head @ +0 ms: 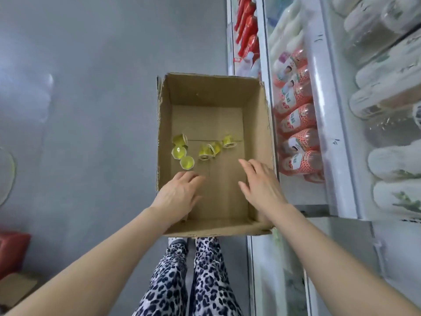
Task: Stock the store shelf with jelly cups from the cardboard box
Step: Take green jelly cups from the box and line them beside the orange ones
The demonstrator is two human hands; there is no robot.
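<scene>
An open cardboard box [257, 124] stands on the floor in front of me, beside the shelf unit. Several small yellow-green jelly cups lie loose on its bottom: a cluster at the left [180, 151] and others near the middle [207, 151], with one further right [229, 141]. Both my hands reach down into the box. My left hand [180, 192] hovers just below the left cluster, fingers relaxed, holding nothing. My right hand [262, 183] is spread flat near the box's right wall, also holding nothing.
A white store shelf [319, 110] runs along the right, packed with red-netted bottles [296, 119], white packages [396, 83] and red bottles [247, 26] further back. Grey floor lies to the left. A red object [13, 249] and another cardboard piece [16, 290] sit at the lower left.
</scene>
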